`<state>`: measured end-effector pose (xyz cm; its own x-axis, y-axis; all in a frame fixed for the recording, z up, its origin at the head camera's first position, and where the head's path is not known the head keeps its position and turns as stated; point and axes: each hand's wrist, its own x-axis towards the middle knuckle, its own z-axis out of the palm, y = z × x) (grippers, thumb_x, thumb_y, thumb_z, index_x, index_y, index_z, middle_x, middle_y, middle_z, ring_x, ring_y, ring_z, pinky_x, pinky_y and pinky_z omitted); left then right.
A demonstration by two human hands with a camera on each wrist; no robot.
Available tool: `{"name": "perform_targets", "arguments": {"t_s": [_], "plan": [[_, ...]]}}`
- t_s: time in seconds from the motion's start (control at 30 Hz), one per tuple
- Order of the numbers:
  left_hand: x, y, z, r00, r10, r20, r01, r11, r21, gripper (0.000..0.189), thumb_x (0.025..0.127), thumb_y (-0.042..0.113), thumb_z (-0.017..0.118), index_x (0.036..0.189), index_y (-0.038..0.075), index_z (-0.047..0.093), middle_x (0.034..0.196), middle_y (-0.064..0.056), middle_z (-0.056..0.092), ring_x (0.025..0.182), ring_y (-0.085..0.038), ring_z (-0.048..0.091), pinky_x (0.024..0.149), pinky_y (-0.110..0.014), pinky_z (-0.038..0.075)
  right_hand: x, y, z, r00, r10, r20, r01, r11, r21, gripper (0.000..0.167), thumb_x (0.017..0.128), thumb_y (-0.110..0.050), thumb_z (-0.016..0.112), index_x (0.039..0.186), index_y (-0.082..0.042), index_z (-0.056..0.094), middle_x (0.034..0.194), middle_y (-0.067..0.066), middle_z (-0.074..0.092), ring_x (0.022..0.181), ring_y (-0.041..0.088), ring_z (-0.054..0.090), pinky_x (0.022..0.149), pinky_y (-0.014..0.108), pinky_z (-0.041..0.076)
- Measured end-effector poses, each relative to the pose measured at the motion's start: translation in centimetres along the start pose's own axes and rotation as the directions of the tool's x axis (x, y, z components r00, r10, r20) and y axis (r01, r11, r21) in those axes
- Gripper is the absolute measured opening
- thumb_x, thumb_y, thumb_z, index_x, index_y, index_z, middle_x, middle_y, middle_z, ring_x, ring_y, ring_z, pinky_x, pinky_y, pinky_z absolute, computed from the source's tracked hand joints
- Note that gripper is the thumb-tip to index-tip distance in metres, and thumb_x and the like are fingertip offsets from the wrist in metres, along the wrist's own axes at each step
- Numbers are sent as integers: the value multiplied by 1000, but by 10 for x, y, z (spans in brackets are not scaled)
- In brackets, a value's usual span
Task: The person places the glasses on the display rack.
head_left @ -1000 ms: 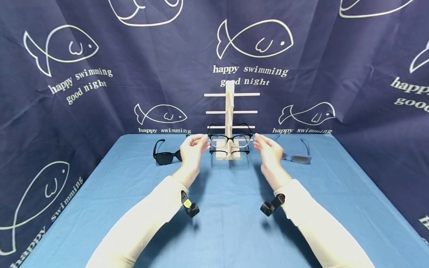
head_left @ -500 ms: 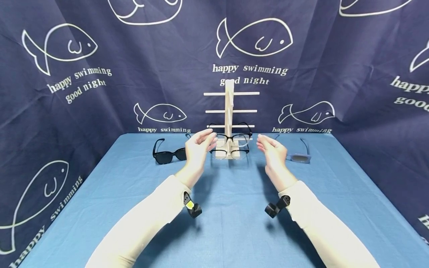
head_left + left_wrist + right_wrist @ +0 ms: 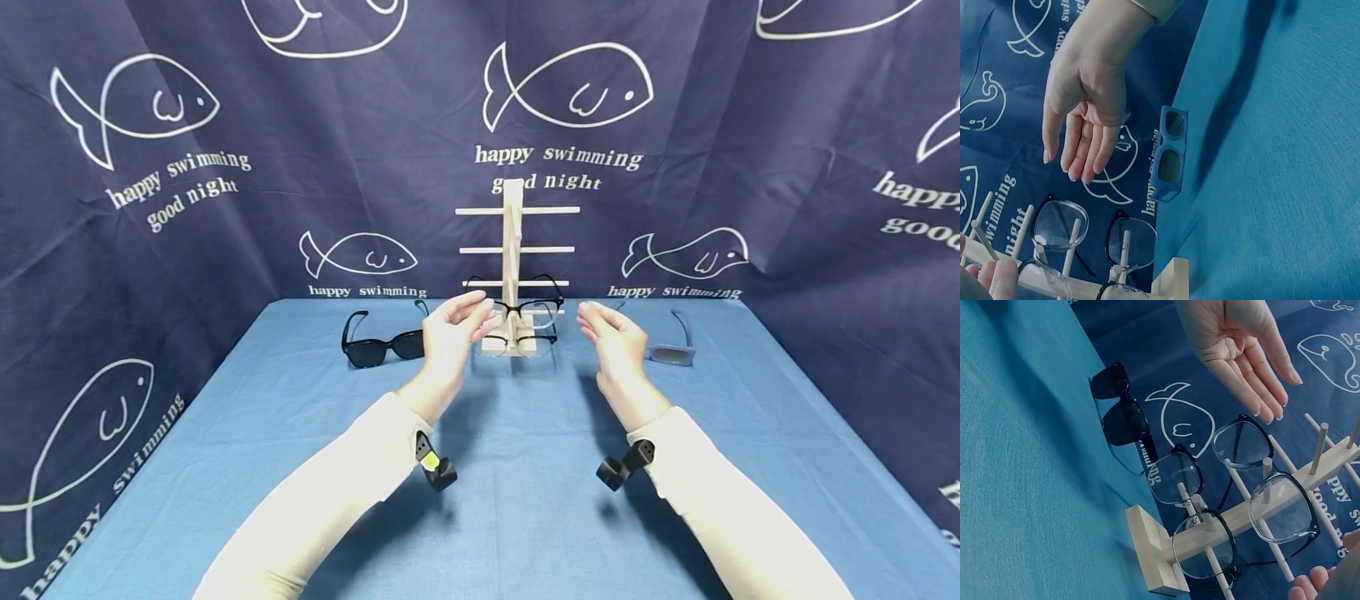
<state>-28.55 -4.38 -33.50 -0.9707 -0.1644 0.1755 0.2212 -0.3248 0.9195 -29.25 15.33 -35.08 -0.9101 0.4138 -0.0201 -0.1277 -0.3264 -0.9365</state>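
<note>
My left hand point(image 3: 448, 342) hovers before the left side of the wooden eyeglass rack point(image 3: 512, 242), overlapping one lens of the upper glasses point(image 3: 542, 302) in the head view. Its fingers are relaxed and hold nothing. To the right of the rack is my right hand point(image 3: 621, 343), loosely bent and apart from the glasses. Two pairs of black-browed, clear-lens glasses sit on the rack's lower pegs, the lower glasses point(image 3: 536, 339) under the upper ones. Both wrist views show the opposite hand, the right hand point(image 3: 1088, 106) and the left hand point(image 3: 1244, 356), with bare palm and extended fingers.
Black sunglasses point(image 3: 367, 353) stand on the blue tablecloth point(image 3: 525, 500) left of the rack. Blue-framed sunglasses point(image 3: 671, 356) stand to the right, partly behind my right hand. A dark fish-print curtain point(image 3: 420, 167) hangs behind the rack.
Both hands have come away from beside the upper glasses. The left hand shifted right across the left lens, the right hand moved slightly right and down. The glasses stay on the rack.
</note>
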Motion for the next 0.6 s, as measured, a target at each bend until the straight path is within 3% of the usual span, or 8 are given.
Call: {"name": "perform_targets", "arguments": {"t_s": [0.1, 0.2, 0.33, 0.47, 0.6], "plan": [[0, -2, 2, 1000, 2, 9, -2, 1000, -15, 31, 85, -2, 71, 115, -9, 65, 99, -23, 72, 73, -11, 71, 86, -42, 60, -1, -2, -2, 1000, 1, 4, -1, 1000, -16, 31, 88, -9, 70, 116, 5, 65, 72, -10, 71, 73, 1, 69, 78, 14, 58], [-1, -2, 5, 1000, 0, 9, 0, 1000, -13, 31, 85, -2, 71, 115, -9, 65, 94, -14, 73, 82, -21, 73, 92, -48, 56, -1, -3, -3, 1000, 6, 10, -5, 1000, -24, 39, 88, -9, 70, 122, 8, 61, 72, -12, 71, 73, 1, 69, 80, 14, 58], [-4, -2, 9, 1000, -4, 14, 3, 999, 33, 31, 85, 2, 72, 115, -5, 67, 99, -15, 73, 94, -28, 71, 93, -47, 56, 0, -5, -8, 1000, 8, 0, -8, 999, -44, 33, 87, -9, 71, 117, 3, 64, 74, -11, 72, 76, 3, 69, 80, 15, 58], [-5, -2, 14, 999, -3, 34, 1, 998, 67, 32, 85, 5, 73, 116, -4, 67, 106, -18, 71, 88, -15, 71, 94, -47, 56, 2, -6, -13, 1000, -2, -10, 2, 999, -50, 15, 86, -9, 73, 100, -7, 69, 77, -9, 73, 76, 4, 70, 76, 15, 59], [-6, -3, 18, 999, -4, 51, 0, 998, 68, 36, 85, 5, 73, 118, -7, 65, 110, -20, 70, 84, -8, 69, 94, -46, 56, 3, -7, -16, 1000, -4, -9, 4, 1000, -29, 10, 85, -7, 74, 92, -11, 68, 76, -8, 73, 70, 3, 69, 74, 15, 59]]}}
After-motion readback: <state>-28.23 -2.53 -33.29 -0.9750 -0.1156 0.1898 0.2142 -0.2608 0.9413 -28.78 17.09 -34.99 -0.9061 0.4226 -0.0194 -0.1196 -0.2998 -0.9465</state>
